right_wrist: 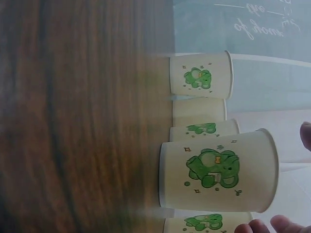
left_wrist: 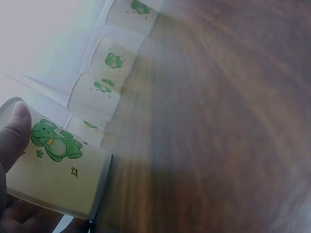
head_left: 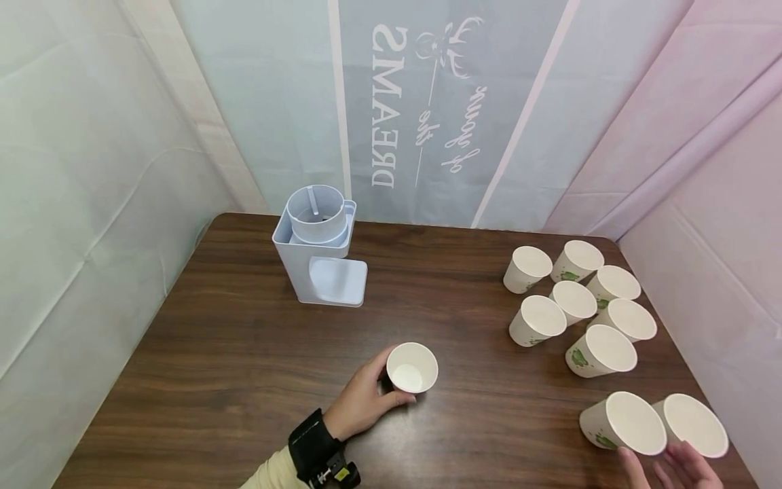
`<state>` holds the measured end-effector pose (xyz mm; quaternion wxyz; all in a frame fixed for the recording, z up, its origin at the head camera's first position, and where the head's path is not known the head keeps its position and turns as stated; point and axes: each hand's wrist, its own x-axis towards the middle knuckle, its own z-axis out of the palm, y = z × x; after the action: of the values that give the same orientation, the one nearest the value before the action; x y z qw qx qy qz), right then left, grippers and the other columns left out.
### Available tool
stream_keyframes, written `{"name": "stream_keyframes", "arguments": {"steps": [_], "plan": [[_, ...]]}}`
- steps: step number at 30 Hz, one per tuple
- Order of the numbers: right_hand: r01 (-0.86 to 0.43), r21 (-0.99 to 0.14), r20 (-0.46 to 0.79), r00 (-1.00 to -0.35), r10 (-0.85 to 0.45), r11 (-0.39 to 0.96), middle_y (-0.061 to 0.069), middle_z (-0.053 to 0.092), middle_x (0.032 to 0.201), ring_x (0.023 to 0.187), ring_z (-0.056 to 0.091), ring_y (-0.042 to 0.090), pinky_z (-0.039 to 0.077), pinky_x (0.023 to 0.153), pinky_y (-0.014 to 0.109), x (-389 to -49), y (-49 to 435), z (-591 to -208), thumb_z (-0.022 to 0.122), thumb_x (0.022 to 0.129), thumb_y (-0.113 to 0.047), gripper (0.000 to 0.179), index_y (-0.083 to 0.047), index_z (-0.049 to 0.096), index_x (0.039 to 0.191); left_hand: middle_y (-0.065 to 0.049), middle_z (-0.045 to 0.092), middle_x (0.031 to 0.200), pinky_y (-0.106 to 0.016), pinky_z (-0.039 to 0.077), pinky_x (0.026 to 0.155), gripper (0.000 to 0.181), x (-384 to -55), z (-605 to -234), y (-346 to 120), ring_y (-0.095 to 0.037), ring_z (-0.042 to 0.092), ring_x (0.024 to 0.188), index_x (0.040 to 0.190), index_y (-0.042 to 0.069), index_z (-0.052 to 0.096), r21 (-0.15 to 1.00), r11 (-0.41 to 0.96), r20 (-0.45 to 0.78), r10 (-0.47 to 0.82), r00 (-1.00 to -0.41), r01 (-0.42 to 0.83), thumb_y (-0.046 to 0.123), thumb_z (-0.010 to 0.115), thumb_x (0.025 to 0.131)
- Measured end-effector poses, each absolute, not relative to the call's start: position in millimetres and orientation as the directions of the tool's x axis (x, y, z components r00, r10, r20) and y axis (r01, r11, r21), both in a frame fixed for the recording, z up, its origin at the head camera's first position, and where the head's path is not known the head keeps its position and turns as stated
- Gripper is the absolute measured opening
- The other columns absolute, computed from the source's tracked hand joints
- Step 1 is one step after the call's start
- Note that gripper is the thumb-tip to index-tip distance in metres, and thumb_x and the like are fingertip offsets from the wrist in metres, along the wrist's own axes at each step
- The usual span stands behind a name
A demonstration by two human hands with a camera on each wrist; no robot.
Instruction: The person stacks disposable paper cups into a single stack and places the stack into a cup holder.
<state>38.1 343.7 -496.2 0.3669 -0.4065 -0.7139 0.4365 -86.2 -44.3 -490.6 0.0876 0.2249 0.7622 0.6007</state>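
My left hand [head_left: 366, 395] holds a white paper cup [head_left: 412, 368] upright at the middle front of the table, thumb on one side and fingers on the other. The left wrist view shows a green bear print on that paper cup [left_wrist: 58, 150]. Low at the right, my right hand [head_left: 668, 468] is beside two more cups, a nearer-left cup [head_left: 595, 422] and a right-hand cup [head_left: 690, 426]. In the right wrist view its thumb and fingertips [right_wrist: 284, 224] are spread apart around the rim side of a bear-printed cup [right_wrist: 218, 172], with nothing gripped.
A pale blue-white dispenser-like stand [head_left: 293, 265] with a round cup-shaped top stands at the back left. Several more paper cups [head_left: 537, 320] are grouped at the right. The dark wooden table [head_left: 201, 380] is enclosed by hanging cloth [head_left: 293, 88].
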Motion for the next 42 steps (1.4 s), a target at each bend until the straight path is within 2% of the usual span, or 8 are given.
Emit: {"name": "stream_keyframes", "arguments": {"steps": [5,11,16,20,24,28,34,42], "plan": [[0.304,-0.921,0.080,-0.464,0.882,0.243,-0.017,0.047,0.126,0.124,0.051,0.007,0.043,0.095,0.005,33.4,348.8,-499.3,0.086,0.079,-0.004,0.087,-0.015,0.041,0.151,-0.010,0.058,0.140,-0.045,0.047,0.106,0.077,-85.9,-491.4,-43.9,-0.029,0.056,0.127,0.148,0.007,0.048,0.954,0.174,0.145,0.447,-0.883,0.245,0.013,0.087,0.082],[0.197,-0.978,-0.053,-0.540,0.840,0.065,-0.011,0.046,0.120,0.116,0.053,0.004,0.043,0.080,-0.001,27.0,351.0,-486.8,0.084,0.076,0.008,0.095,-0.004,0.033,0.155,-0.012,0.058,0.141,-0.046,0.047,0.106,0.078,-87.0,-492.8,-43.6,-0.029,0.056,0.128,0.148,0.006,0.047,0.954,0.168,0.151,0.451,-0.880,0.249,0.013,0.086,0.082],[0.210,-0.969,-0.014,-0.566,0.824,0.128,-0.012,0.047,0.117,0.102,0.052,-0.003,0.041,0.077,-0.003,23.4,344.8,-477.4,0.083,0.076,0.009,0.092,0.003,0.033,0.153,-0.011,0.058,0.141,-0.044,0.048,0.105,0.078,-87.8,-492.9,-43.3,-0.029,0.056,0.127,0.148,0.007,0.047,0.950,0.171,0.161,0.448,-0.880,0.261,0.014,0.086,0.082],[0.239,-0.948,0.036,-0.578,0.815,0.211,-0.015,0.048,0.116,0.107,0.054,0.001,0.041,0.076,-0.003,22.2,339.3,-474.6,0.083,0.077,0.007,0.088,0.003,0.036,0.151,-0.012,0.059,0.140,-0.044,0.048,0.105,0.077,-88.9,-491.9,-42.7,-0.029,0.056,0.126,0.148,0.006,0.048,0.951,0.168,0.160,0.452,-0.878,0.260,0.013,0.087,0.081],[0.203,-0.958,0.048,-0.587,0.808,0.205,-0.014,0.051,0.116,0.108,0.056,0.003,0.043,0.076,-0.002,21.2,336.1,-473.3,0.083,0.076,0.009,0.087,0.003,0.038,0.150,-0.014,0.058,0.139,-0.046,0.048,0.105,0.077,-89.3,-492.4,-42.6,-0.030,0.056,0.127,0.147,0.004,0.048,0.952,0.166,0.156,0.455,-0.877,0.255,0.012,0.087,0.081],[0.203,-0.954,0.063,-0.582,0.810,0.221,-0.014,0.053,0.113,0.102,0.055,0.000,0.043,0.075,-0.002,21.5,335.2,-473.4,0.084,0.076,0.009,0.081,-0.001,0.044,0.146,-0.013,0.058,0.140,-0.046,0.047,0.106,0.078,-88.5,-493.3,-42.9,-0.029,0.056,0.128,0.148,0.004,0.047,0.954,0.166,0.150,0.452,-0.879,0.249,0.012,0.087,0.081],[0.109,-0.984,0.051,-0.582,0.811,0.140,-0.012,0.057,0.107,0.095,0.057,-0.005,0.045,0.074,-0.001,22.5,335.3,-474.7,0.081,0.073,0.016,0.068,-0.025,0.050,0.119,-0.009,0.059,0.140,-0.045,0.048,0.105,0.079,-86.7,-493.1,-44.5,-0.028,0.056,0.127,0.148,0.005,0.047,0.952,0.174,0.154,0.442,-0.883,0.253,0.013,0.087,0.081],[0.039,-0.985,0.107,-0.631,0.768,0.169,-0.010,0.058,0.108,0.096,0.059,-0.005,0.046,0.075,0.001,21.6,331.0,-468.9,0.076,0.073,0.023,0.071,-0.023,0.049,0.120,-0.014,0.059,0.140,-0.047,0.048,0.104,0.078,-87.4,-493.1,-43.4,-0.031,0.057,0.126,0.149,0.005,0.046,0.944,0.194,0.159,0.443,-0.883,0.267,0.016,0.086,0.083]]}}
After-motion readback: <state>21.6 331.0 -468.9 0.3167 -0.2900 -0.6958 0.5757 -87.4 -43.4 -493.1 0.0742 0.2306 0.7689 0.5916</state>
